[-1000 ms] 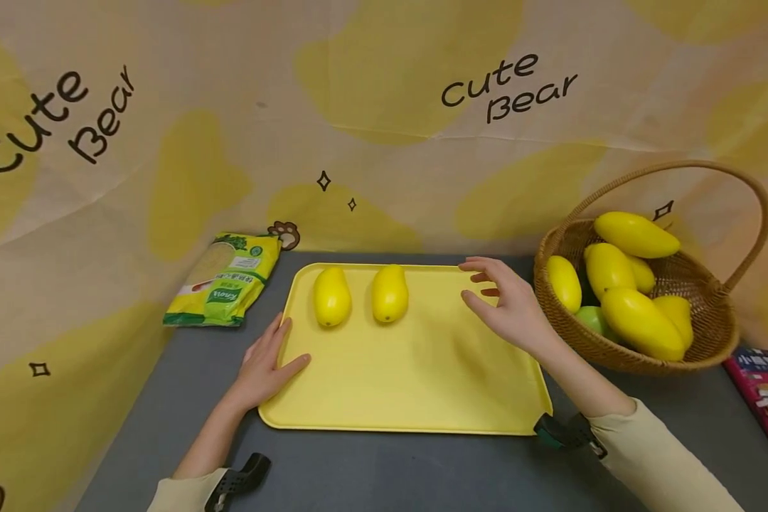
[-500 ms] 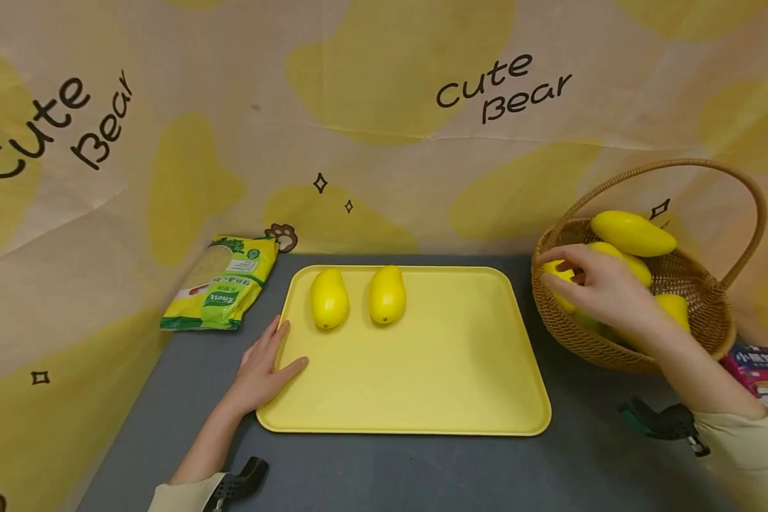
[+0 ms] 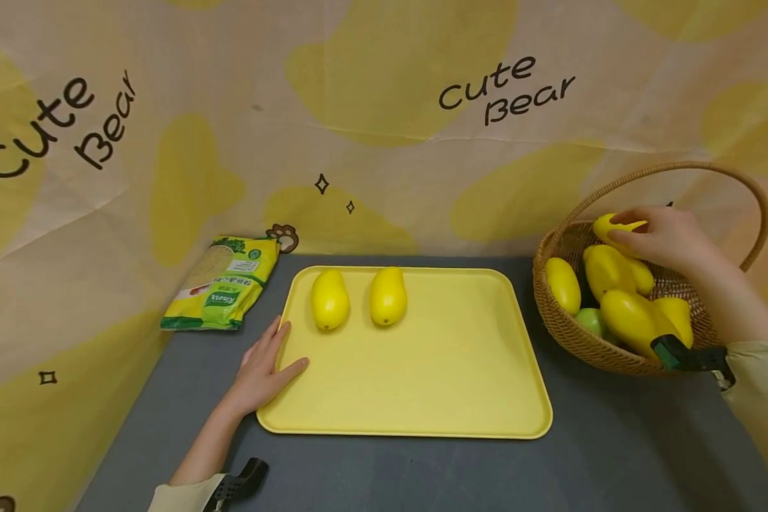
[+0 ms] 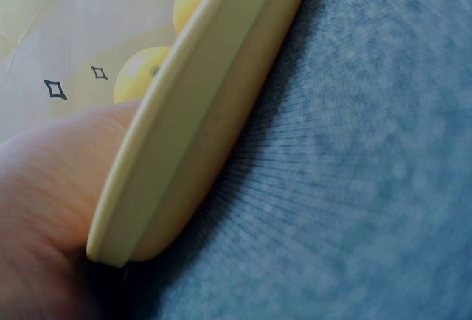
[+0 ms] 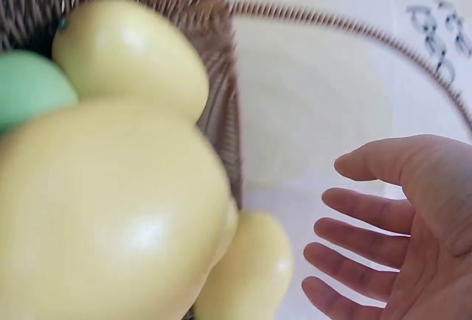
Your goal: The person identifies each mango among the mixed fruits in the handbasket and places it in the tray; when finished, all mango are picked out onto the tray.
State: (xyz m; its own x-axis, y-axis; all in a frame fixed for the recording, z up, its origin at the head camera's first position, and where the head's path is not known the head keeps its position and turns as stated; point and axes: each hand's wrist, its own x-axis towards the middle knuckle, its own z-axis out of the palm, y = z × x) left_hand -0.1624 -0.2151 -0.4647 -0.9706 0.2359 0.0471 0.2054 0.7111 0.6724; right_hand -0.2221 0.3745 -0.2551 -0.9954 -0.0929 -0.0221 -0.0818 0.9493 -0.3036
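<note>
1. The right hand (image 3: 668, 238) reaches to the rearmost mango (image 3: 604, 229) in the basket (image 3: 568, 336), fingers loosely extended and spread; whether they touch it is unclear.
2. The basket, also holding other mangoes (image 3: 630, 318) and a green fruit (image 3: 590, 321), stands near the table's (image 3: 358, 469) back edge.
3. The left hand (image 3: 265, 373) rests on the tray's (image 3: 422, 377) left edge, fingers straight.
4. Two mangoes (image 3: 329, 299) lie apart near the tray's back left corner.

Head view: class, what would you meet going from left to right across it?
Knorr packet, left hand, left mango on the yellow tray, right mango on the same tray, wicker basket.
</note>
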